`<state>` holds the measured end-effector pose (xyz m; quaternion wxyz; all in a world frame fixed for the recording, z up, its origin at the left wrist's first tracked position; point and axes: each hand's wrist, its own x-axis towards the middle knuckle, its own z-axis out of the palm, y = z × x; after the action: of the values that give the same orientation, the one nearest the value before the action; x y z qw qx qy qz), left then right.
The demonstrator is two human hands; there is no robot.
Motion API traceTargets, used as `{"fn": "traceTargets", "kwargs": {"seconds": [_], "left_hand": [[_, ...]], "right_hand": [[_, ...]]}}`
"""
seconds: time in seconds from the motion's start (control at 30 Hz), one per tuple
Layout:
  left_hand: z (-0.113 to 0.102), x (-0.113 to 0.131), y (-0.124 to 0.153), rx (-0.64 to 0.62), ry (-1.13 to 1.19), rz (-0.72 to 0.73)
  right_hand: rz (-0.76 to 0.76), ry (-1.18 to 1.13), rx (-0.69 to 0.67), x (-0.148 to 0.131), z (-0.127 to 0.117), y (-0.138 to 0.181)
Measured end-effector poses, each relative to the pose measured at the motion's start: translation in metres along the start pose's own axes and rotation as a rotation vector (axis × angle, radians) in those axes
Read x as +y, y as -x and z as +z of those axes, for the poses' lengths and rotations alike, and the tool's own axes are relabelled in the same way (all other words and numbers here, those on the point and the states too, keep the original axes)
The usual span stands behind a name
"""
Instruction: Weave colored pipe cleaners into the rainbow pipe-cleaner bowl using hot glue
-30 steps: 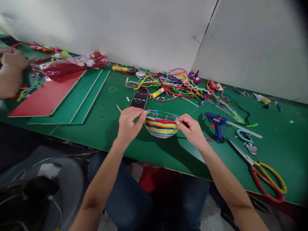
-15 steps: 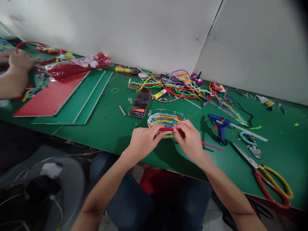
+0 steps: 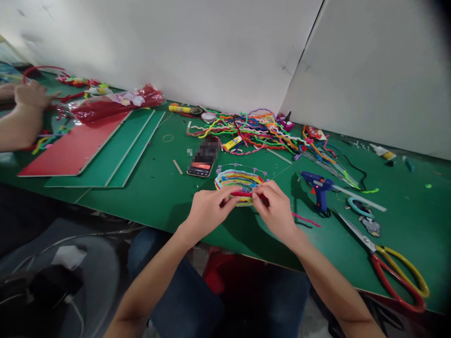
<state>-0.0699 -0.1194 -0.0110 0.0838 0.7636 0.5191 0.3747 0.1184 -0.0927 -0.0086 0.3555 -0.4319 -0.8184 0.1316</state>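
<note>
A round basket-like piece [image 3: 239, 174] of banded, multicoloured pipe cleaners sits between my hands, with small purple knobs on a thin wire along its far rim. My left hand [image 3: 210, 209] pinches a red pipe cleaner [image 3: 242, 194] against the near rim, thumb and forefinger pressed together. Close beside it, my right hand [image 3: 276, 210] grips the same strand at the rim. A pinkish-red length sticks out past the right hand over the table; whether it joins the pinched strand is hidden. My fingers cover part of the near wall.
Right of my hands lie a blue glue gun [image 3: 320, 188] and large scissors [image 3: 378, 251]. A phone [image 3: 203, 159] and a heap of pipe cleaners [image 3: 246, 126] lie beyond. Red and green boards [image 3: 73, 150] are leftward, near another person's hand [image 3: 31, 96].
The camera view has shifted slightly, so the table things sit a little lower. Both hands keep their pinch on the red pipe cleaner, with only slight finger movement.
</note>
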Motion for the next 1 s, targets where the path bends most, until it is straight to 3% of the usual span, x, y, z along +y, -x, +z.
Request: {"fn": "traceTargets", "kwargs": {"seconds": [0.2,0.53,0.8,1.0], "left_hand": [[0.005,0.005,0.004,0.007,-0.16,0.01],[0.012,0.005,0.007,-0.01,-0.116,-0.055],[0.008,0.002,0.002,-0.045,0.008,-0.003],[0.001,0.007,0.011,0.066,-0.348,0.082]], "right_hand": [[-0.007,0.039,0.018,-0.003,0.001,0.002],[-0.067,0.078,0.011,-0.006,0.008,0.005],[-0.016,0.048,-0.073,-0.007,0.003,0.004],[0.007,-0.004,-0.028,-0.001,0.004,0.003]]}}
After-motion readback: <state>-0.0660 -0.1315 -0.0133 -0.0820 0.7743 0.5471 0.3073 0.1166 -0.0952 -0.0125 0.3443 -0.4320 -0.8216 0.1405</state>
